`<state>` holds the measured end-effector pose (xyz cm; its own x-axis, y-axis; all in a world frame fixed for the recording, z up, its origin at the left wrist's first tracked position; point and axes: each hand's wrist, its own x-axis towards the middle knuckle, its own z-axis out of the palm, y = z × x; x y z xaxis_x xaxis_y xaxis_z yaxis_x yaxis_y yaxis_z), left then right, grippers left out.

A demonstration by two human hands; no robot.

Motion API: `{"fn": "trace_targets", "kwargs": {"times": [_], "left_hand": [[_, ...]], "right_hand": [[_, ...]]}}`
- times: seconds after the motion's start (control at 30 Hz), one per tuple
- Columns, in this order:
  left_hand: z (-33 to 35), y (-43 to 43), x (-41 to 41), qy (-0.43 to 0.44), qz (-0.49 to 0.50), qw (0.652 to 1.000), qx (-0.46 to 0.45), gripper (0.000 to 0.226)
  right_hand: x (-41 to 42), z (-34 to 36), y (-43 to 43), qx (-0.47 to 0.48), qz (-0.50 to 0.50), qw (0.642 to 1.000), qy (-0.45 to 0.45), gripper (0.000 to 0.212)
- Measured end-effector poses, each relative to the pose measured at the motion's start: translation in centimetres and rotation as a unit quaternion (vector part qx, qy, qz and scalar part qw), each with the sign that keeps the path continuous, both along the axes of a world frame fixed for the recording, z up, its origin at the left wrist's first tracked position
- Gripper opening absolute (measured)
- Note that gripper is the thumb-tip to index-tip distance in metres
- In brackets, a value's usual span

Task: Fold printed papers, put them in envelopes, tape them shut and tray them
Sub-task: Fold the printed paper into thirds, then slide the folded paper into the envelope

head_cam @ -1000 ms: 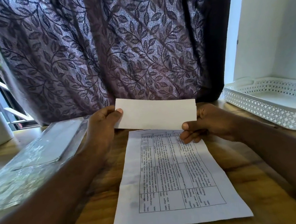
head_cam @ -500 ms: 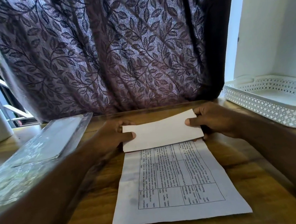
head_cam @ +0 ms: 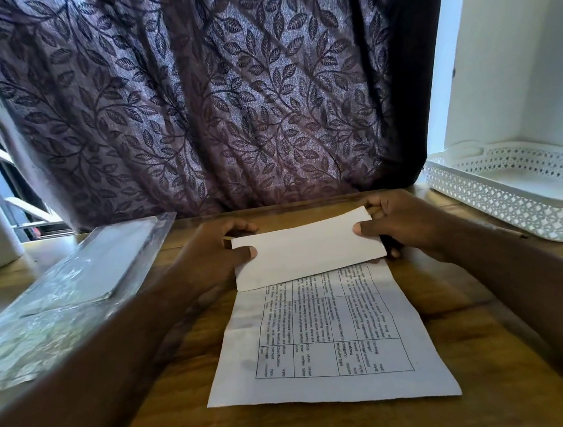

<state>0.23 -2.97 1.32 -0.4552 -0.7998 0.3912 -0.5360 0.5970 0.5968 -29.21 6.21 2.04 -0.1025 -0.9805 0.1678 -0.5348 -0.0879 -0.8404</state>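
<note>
Folding step, by my read: paper (head_cam: pixel 330 346) lies flat on the table (head_cam: pixel 470 298), print up, long axis running away from the person; its far end looks turned back toward them as a flap (head_cam: pixel 307 248), blank side up, covering the top rows of the printed grid.

Left hand (head_cam: pixel 215 254) pinches the flap's left end, thumb on top, fingers curled behind; right hand (head_cam: pixel 401 225) pinches the right end the same way, thumb on top, one fingertip showing under the near edge. A grip at both ends makes sense; it keeps the flap square to the sheet's sides before creasing. Flap sits slightly skewed, right end further away than left; whether it touches the sheet or hovers just above, I cannot tell. Crease not yet pressed, I think.

Clear plastic pack (head_cam: pixel 74 285) lies to the left within the left arm's reach, probably envelopes; contents too glossy to confirm. White perforated tray (head_cam: pixel 513 211) sits at the right, well apart from the paper; logical as the drop-off. No tape visible.

Progress: early; next move likely needs edges lined up, then the fold flattened.
</note>
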Motion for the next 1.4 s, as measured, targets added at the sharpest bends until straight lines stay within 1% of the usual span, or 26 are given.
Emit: {"fn": "trace_targets", "kwargs": {"times": [0.07, 0.17, 0.23, 0.3, 0.33, 0.43, 0.53, 0.67, 0.77, 0.83, 0.93, 1.0, 1.13, 1.23, 1.33, 1.4], "left_hand": [[0.0, -0.2, 0.1, -0.009, 0.016, 1.000, -0.012, 0.034], [-0.6, -0.4, 0.1, -0.042, 0.032, 0.998, -0.016, 0.031], [-1.0, -0.5, 0.1, -0.059, 0.025, 0.998, -0.014, 0.032], [-1.1, -0.4, 0.0, -0.087, 0.027, 0.996, -0.019, 0.033], [-1.2, -0.5, -0.1, -0.100, 0.028, 0.994, -0.029, 0.032], [-1.3, -0.4, -0.4, -0.095, 0.022, 0.994, -0.055, 0.026], [-1.5, -0.3, -0.5, -0.119, 0.010, 0.987, -0.107, 0.023], [-1.3, 0.1, -0.1, -0.141, -0.003, 0.983, -0.121, 0.021], [-1.2, 1.4, 0.6, -0.150, -0.012, 0.979, -0.139, 0.023], [-1.1, 2.7, 1.7, -0.158, -0.019, 0.976, -0.148, 0.025], [-0.6, 4.2, 4.0, -0.159, -0.010, 0.975, -0.152, 0.029], [-0.2, 5.1, 5.9, -0.142, 0.007, 0.977, -0.158, 0.030], [-0.4, 6.5, 10.3, -0.130, 0.037, 0.978, -0.158, 0.027], [-1.2, 6.9, 14.9, -0.128, 0.064, 0.976, -0.163, 0.027], [-1.3, 7.3, 19.7, -0.106, 0.100, 0.976, -0.160, 0.018], [-1.5, 7.5, 22.7, -0.072, 0.132, 0.977, -0.154, 0.028]], "right_hand": [[-0.1, 0.3, 0.2, -0.001, 0.001, 1.000, -0.006, 0.023], [-0.4, 0.2, 0.0, 0.010, -0.007, 0.999, 0.033, 0.030], [-0.7, -0.2, -0.4, 0.008, -0.017, 0.994, 0.112, 0.031], [-0.9, -0.4, -0.7, 0.004, -0.024, 0.977, 0.210, 0.030], [-0.9, -0.4, -0.7, -0.001, -0.026, 0.970, 0.242, 0.031], [-0.7, -0.5, -0.8, -0.019, -0.033, 0.951, 0.307, 0.032], [-0.7, -0.5, -0.7, -0.041, -0.051, 0.931, 0.358, 0.030], [0.6, -0.2, -0.7, -0.098, -0.062, 0.928, 0.353, 0.018], [3.3, 0.5, -0.3, -0.153, -0.077, 0.934, 0.315, 0.009], [6.3, 1.2, 0.3, -0.166, -0.069, 0.939, 0.292, 0.006], [11.9, 1.3, 1.0, -0.163, -0.032, 0.951, 0.263, 0.011], [15.8, 0.9, 1.6, -0.156, 0.008, 0.957, 0.246, 0.013], [22.5, 0.0, 2.4, -0.145, 0.055, 0.958, 0.239, 0.015], [27.0, -0.1, 3.0, -0.146, 0.100, 0.954, 0.240, 0.022], [30.7, -0.2, 3.5, -0.154, 0.140, 0.948, 0.241, 0.026], [32.9, -0.4, 3.9, -0.153, 0.160, 0.943, 0.248, 0.028]]}}
